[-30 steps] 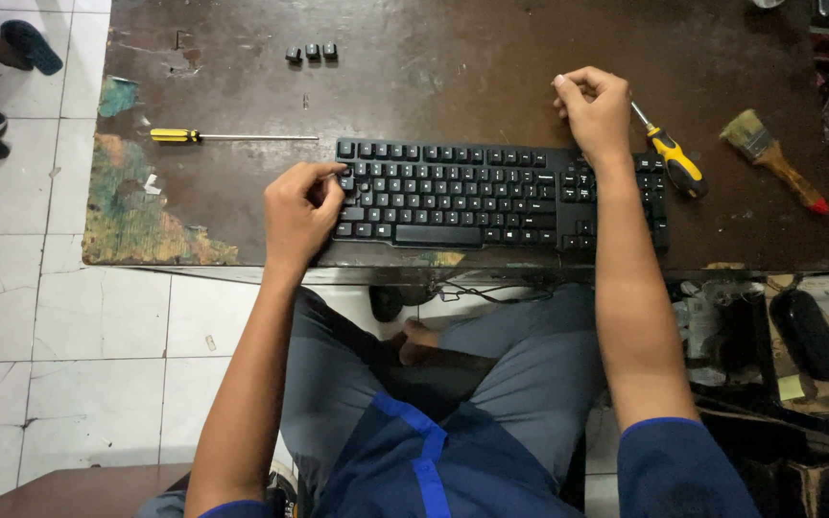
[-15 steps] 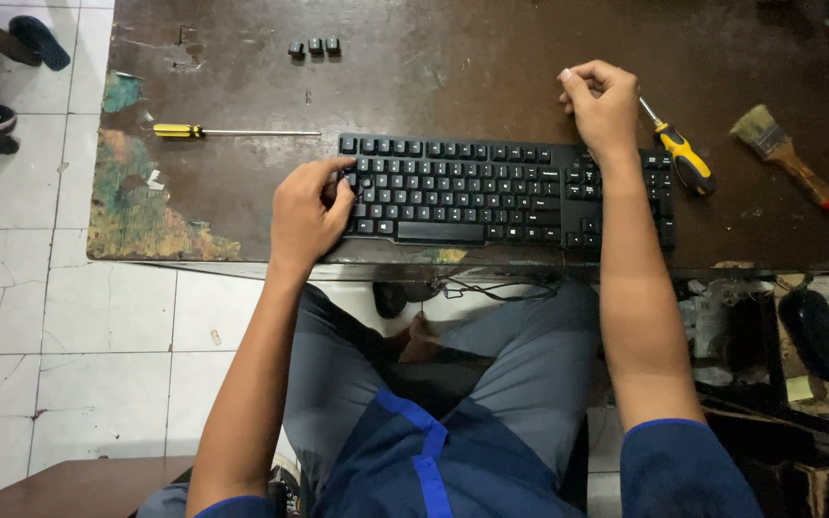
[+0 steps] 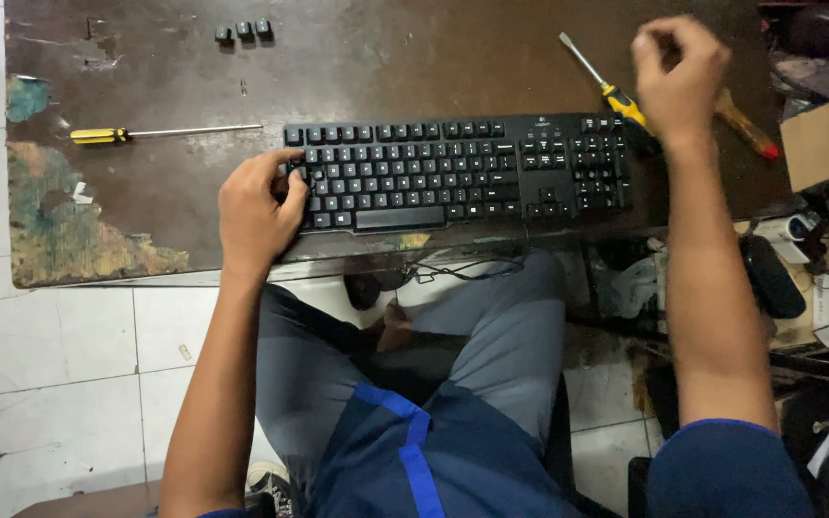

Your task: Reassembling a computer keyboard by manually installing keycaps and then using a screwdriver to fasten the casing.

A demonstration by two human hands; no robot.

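While my left hand (image 3: 256,213) rests on left end of black keyboard (image 3: 453,173), fingers curled over edge keys, keyboard lies flat on worn brown table (image 3: 386,67). My right hand (image 3: 678,72) raised, fisted; contents hidden. Yellow-handled screwdriver (image 3: 606,86) just beside it.
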